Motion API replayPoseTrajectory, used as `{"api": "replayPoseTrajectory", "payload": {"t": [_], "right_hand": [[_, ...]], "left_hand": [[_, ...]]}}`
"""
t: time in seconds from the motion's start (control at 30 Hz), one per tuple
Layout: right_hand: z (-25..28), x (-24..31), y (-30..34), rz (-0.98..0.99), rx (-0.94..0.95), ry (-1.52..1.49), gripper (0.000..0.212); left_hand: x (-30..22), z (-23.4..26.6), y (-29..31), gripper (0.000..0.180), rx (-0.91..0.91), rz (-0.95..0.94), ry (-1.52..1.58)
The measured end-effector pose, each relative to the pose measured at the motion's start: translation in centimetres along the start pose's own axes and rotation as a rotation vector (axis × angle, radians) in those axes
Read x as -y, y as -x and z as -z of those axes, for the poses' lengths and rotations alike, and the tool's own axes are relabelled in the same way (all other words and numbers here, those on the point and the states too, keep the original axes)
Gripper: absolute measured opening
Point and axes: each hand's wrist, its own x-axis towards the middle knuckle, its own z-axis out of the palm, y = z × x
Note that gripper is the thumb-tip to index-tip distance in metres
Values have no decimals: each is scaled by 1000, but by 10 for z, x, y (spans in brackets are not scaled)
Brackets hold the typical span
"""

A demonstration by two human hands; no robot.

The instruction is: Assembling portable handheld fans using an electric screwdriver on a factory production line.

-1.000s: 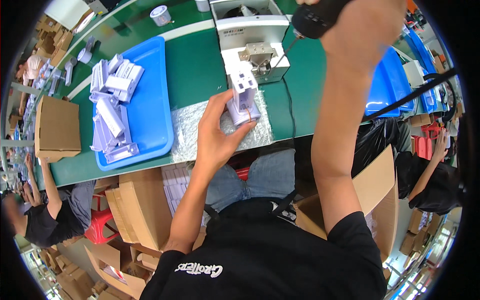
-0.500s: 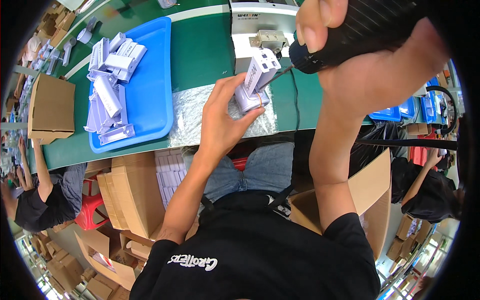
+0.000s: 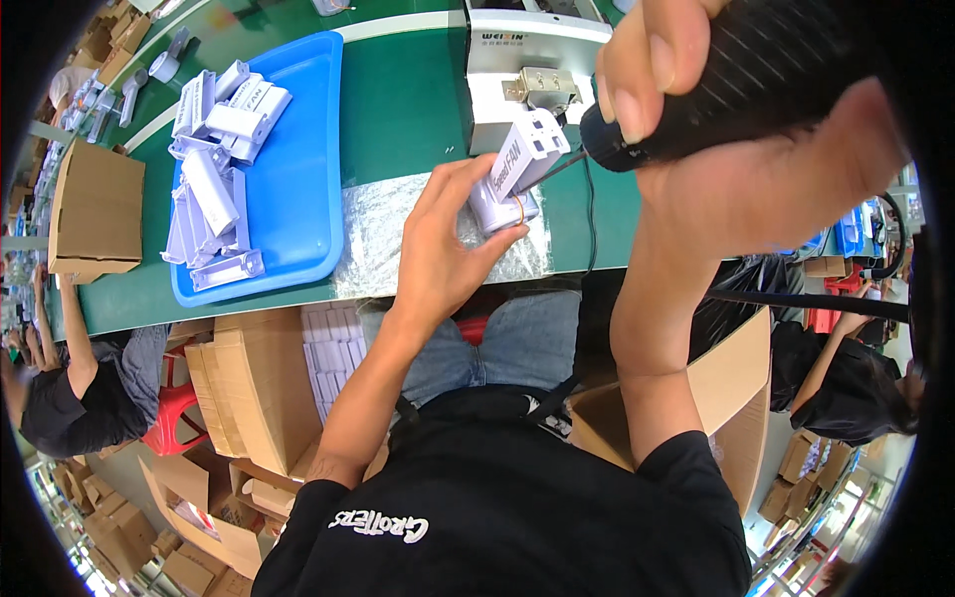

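My left hand (image 3: 443, 234) is closed around the round base of a small white plastic fan part (image 3: 527, 154), gripping it between thumb and fingers over a clear plastic sheet (image 3: 383, 229). The part's flat, printed handle piece stands up from the base, tilted. In my right hand (image 3: 726, 199) is a black electric screwdriver (image 3: 756, 80), held sideways with fingers wrapped round its body. Its thin bit (image 3: 559, 171) reaches down-left to the part, near where handle and base meet. Whether the tip sits on a screw is too small to tell.
A blue tray (image 3: 313, 189) of white plastic handle pieces (image 3: 214, 184) lies to the left on the green table (image 3: 398, 109). A white-and-metal machine (image 3: 532, 50) stands beyond my hands. Cardboard boxes (image 3: 259, 388) flank my legs; a black cable (image 3: 594, 229) crosses the table.
The view has shifted slightly. The screwdriver has tilted and moved a little with my right hand, its bit staying at the part. My left hand keeps its hold.
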Motion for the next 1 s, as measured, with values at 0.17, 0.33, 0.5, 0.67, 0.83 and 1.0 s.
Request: {"api": "replayPoseTrajectory", "payload": {"t": [0.17, 0.33, 0.5, 0.67, 0.83, 1.0], "right_hand": [[0, 2, 7, -54, 6, -24, 59], [0, -3, 7, -97, 5, -48, 59], [3, -6, 5, -138, 6, -69, 59], [0, -8, 8, -175, 3, -86, 58], [5, -12, 8, -223, -2, -99, 58], [-7, -14, 15, -270, -3, -107, 58]], "left_hand": [[-3, 2, -2, 73, -7, 1, 9], [-4, 2, -5, 72, 21, 12, 23], [-4, 3, -4, 72, 19, 38, 30], [-3, 3, -5, 72, 18, 33, 15], [-3, 1, -3, 72, 19, 22, 31], [-5, -2, -2, 72, 28, 37, 50]]}}
